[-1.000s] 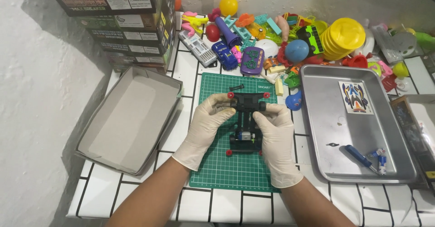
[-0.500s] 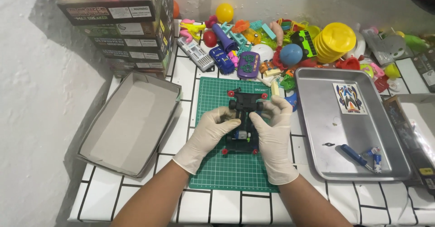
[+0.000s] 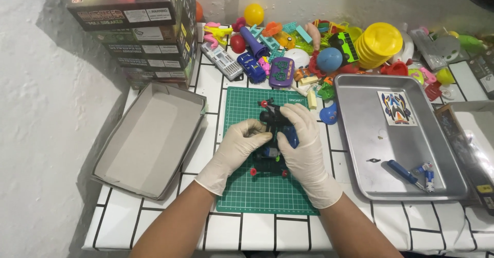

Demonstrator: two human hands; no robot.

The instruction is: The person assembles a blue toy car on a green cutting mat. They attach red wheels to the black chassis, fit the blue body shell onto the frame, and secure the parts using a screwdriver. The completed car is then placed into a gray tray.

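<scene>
A white-tiled counter with dark grout lines runs up to a rough plastered wall, and a green cutting mat [image 3: 267,186] with a fine printed grid lies at its centre. On the mat sits a small black toy car chassis [image 3: 271,139] with red rollers at its corners and a blue part amid the black — its long axis runs away from the person, front end toward the wall. Both hands wear thin, matte, cream-coloured gloves and close on it from either side. The left hand [image 3: 237,146] comes in from the left, fingers curled against the chassis flank; the right hand [image 3: 303,142] lies over the right side and the top, fingers bent across the body, so it covers more of the car and sits slightly further forward. Both are gripping the chassis, which rests on or just above the mat; I cannot tell which.

Left of the mat lies an open, shallow grey cardboard box lid [image 3: 149,139], with a stack of dark printed boxes [image 3: 139,26] behind it. To the right is a dull-shining metal tray [image 3: 360,150] holding a sticker sheet [image 3: 394,108] and a blue-handled screwdriver [image 3: 404,171]. Along the wall lies a jumble of bright plastic toys — among them a yellow stack of cups [image 3: 380,44], smooth and glossy.
</scene>
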